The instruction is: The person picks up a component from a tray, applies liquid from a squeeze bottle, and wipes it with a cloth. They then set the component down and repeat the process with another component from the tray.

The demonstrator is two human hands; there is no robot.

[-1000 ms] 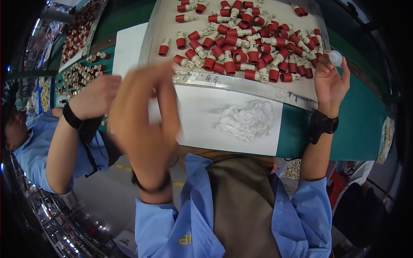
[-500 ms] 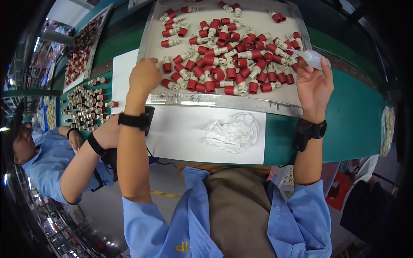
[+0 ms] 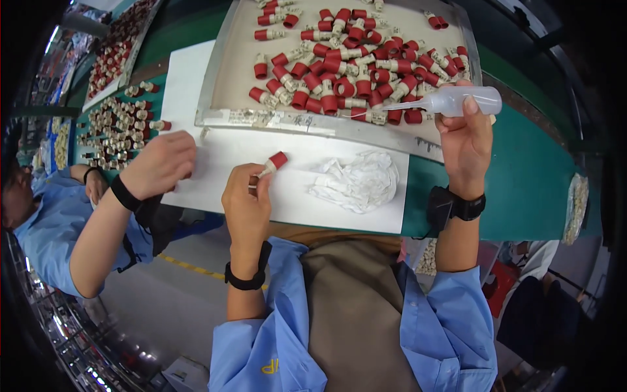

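The left hand (image 3: 247,199) and right hand (image 3: 467,140) are bare. Just behind the left hand, a black band (image 3: 244,281) circles the wrist, with a dark flat piece on the side toward the right hand. Behind the right hand is a black strap (image 3: 471,208), carrying a dark, boxy block (image 3: 439,208) on the side facing the left hand. Farther back from each hand, past the forearm, comes a light blue sleeve (image 3: 236,349). The shirt (image 3: 290,307), the same blue, hangs open over a plain brown-grey top (image 3: 353,313). Well behind the left hand, it bears a yellow mark (image 3: 270,367).
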